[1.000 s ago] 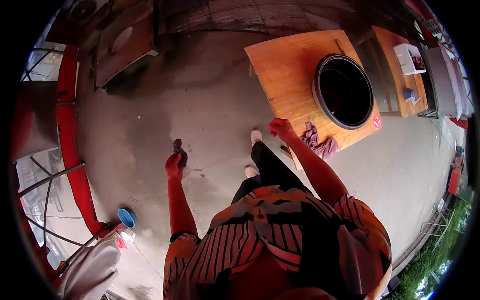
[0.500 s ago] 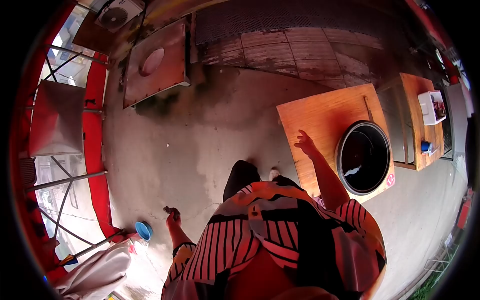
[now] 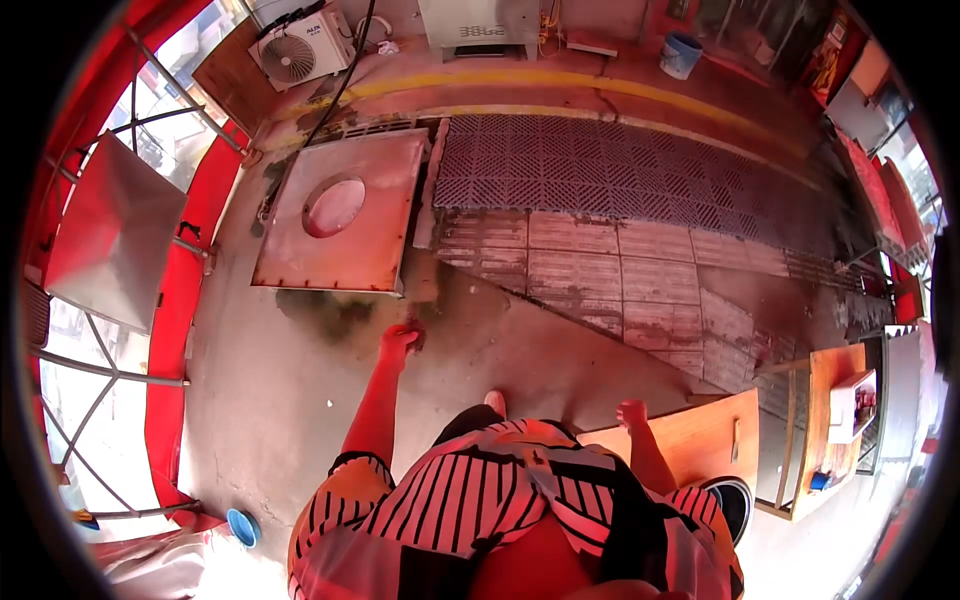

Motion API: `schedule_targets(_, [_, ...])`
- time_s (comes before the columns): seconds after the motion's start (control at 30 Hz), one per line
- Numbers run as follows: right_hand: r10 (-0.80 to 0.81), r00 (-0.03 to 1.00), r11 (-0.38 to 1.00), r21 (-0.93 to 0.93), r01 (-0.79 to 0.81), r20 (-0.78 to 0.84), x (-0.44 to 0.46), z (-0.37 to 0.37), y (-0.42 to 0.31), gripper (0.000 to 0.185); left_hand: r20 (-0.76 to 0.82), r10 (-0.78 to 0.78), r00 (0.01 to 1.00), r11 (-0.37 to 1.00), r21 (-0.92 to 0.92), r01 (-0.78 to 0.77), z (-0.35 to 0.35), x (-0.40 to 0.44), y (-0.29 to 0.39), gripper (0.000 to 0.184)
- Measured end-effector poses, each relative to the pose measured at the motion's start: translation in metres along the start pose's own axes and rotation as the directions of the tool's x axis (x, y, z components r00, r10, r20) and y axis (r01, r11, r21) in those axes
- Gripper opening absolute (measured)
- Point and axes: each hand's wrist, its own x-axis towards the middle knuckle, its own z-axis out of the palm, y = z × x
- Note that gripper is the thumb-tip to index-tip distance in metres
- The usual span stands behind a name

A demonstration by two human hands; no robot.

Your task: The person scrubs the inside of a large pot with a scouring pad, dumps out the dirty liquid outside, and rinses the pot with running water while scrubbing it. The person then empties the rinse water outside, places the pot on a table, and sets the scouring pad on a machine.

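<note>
My left hand is stretched forward over the floor, its fingers closed on a small brownish tangled wad whose kind I cannot make out. Ahead of it stands a low square metal stand with a round hole in its top. My right hand is raised near the far edge of a wooden table, fingers curled in with nothing visible in them. Beside my right arm, a large black pot shows only in part; my sleeve and body hide the rest.
Dark plastic floor mats and stone slabs lie ahead. To the right, another wooden table bears a white container. A blue basin is at lower left, a blue bucket at the back, a metal hood at left.
My body has moved forward and the view has tilted up. The table and pot have dropped toward the lower right. My left hand swung forward with the wad; my right hand's spread fingers have curled in.
</note>
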Motion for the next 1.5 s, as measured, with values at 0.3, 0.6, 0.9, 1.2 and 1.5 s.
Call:
schedule_targets(0.3, [-0.220,0.970,0.897,0.412,0.161,0.102,0.061,-0.017,-0.273,0.046,0.570,0.209,0.795,0.877,0.251,-0.410,0.320,0.202,0.156,0.033])
schedule_targets(0.6, [-0.555,0.566,0.794,0.592,0.140,0.610,0.142,0.048,-0.698,0.053,0.559,0.386,0.733,0.659,0.390,-0.644,0.429,0.382,0.283,0.046])
schedule_targets(0.9, [-0.575,0.539,0.816,0.479,0.324,0.615,0.299,0.116,-0.977,0.038,0.446,0.452,0.773,0.672,0.400,-0.624,0.477,0.613,0.401,0.048])
schedule_targets(1.2, [-0.421,0.893,0.884,0.295,0.364,0.160,0.494,-0.009,-1.132,0.045,0.380,0.417,0.826,0.890,0.015,-0.456,0.575,0.934,0.648,0.034])
schedule_targets(1.5, [-0.054,0.996,0.892,0.452,0.018,0.068,0.676,-0.099,-1.068,0.011,0.130,0.864,0.486,0.451,0.229,-0.863,0.586,1.122,0.933,0.038])
